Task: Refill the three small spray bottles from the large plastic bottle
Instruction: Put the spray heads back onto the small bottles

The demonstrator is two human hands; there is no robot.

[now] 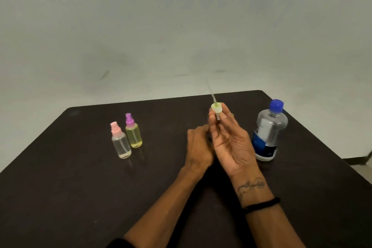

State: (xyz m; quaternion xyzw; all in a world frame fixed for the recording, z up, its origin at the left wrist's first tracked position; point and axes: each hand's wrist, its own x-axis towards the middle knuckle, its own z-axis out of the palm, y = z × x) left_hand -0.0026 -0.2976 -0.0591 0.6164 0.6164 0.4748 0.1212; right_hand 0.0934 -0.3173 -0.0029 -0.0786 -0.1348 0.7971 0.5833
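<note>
On table (80, 187) — 2 spray bottles (120, 143).

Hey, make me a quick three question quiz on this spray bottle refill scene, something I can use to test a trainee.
1. True or false: the large bottle already has its blue cap off.
2. Which hand holds the yellow spray top with its tube pointing up? A) left hand B) right hand C) neither
3. Fill in: the two small bottles standing on the table have a pink top and a ______ top.

Key:
1. False, the cap is on.
2. B, the right hand pinches it; the left hand is lower, and what it holds is hidden.
3. Purple.
</note>
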